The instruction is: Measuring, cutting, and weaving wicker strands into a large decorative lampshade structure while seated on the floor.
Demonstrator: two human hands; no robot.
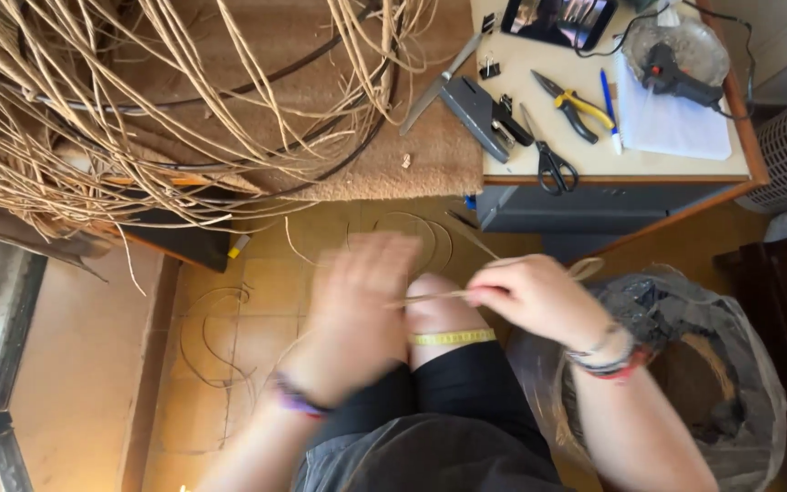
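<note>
My right hand [530, 296] pinches a thin tan cane strand [585, 268] that loops at its right end and runs left toward my left hand. My left hand [357, 305] is blurred with motion over my knees, fingers spread, close to the strand's left end; whether it grips the strand I cannot tell. A yellow tape measure [453, 338] lies across my knee below both hands. Both wrists wear bracelets.
A big tangle of cane strands [166, 100] lies on a brown mat at upper left. The desk [612, 164] at upper right holds a staple gun [485, 114], scissors [550, 164], pliers [576, 107], pen, phone and glue gun. A plastic-lined bin [712, 364] stands at right.
</note>
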